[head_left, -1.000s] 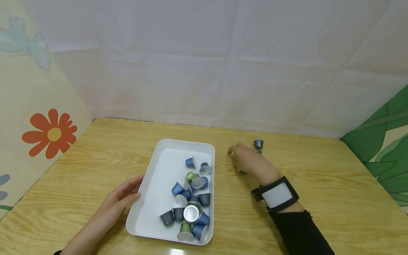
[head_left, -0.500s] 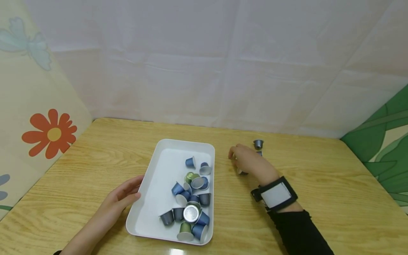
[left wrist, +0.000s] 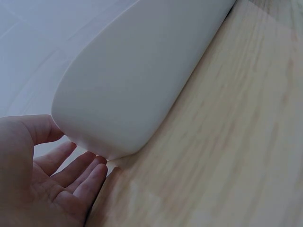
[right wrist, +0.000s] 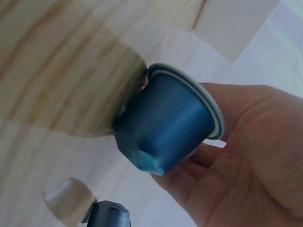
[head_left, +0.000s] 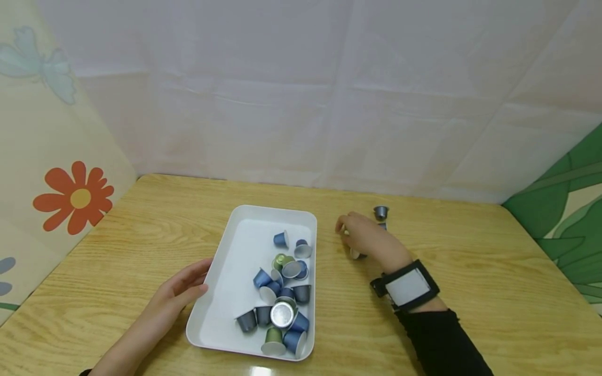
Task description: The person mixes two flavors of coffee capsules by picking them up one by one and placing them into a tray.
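Observation:
A white tray (head_left: 202, 318) holds blue, green and dark grey coffee capsules, mostly along its right side. My left hand (head_left: 181, 292) is at its left wall, thumb on the rim; in the left wrist view the other fingers (left wrist: 90, 172) rest loosely against the outside corner. To the right of the tray, my right hand (head_left: 369, 237) reaches down at the table with curled fingers. In the right wrist view it holds a blue coffee capsule (right wrist: 165, 120) close over the wood, the capsule's lid side towards the palm. Its fingertips are partly hidden behind the capsule.
Just beyond my right hand stands a dark grey capsule (head_left: 381, 212), and a blue one (head_left: 383, 226) peeks out beside the hand. A white cloth (head_left: 301, 104) hangs at the back edge of the wooden table (head_left: 470, 250). Patterned panels flank both sides.
My right hand stays in nearly the same spot, its fingers shifting slightly. More of the capsule's pale lid shows under it. The left hand and tray have not moved.

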`<action>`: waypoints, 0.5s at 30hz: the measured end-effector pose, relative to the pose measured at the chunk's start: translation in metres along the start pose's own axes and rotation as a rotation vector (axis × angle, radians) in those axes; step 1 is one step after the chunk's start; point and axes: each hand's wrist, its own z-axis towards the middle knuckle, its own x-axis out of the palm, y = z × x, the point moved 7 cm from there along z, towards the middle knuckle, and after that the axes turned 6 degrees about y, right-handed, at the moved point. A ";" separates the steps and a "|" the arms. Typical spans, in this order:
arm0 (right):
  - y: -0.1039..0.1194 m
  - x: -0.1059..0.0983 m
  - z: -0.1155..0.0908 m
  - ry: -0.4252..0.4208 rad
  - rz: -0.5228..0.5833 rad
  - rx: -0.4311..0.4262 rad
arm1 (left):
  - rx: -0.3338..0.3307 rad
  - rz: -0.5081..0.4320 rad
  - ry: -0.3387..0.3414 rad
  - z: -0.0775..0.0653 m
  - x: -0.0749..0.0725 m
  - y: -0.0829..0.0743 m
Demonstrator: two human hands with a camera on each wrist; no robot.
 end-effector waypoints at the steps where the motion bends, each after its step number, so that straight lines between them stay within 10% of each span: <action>1: 0.000 0.000 0.000 -0.001 0.002 -0.006 | -0.004 -0.001 -0.001 0.000 0.000 0.000; 15: 0.012 -0.010 -0.001 -0.018 0.013 -0.033 | 0.029 0.006 -0.013 0.001 -0.001 0.001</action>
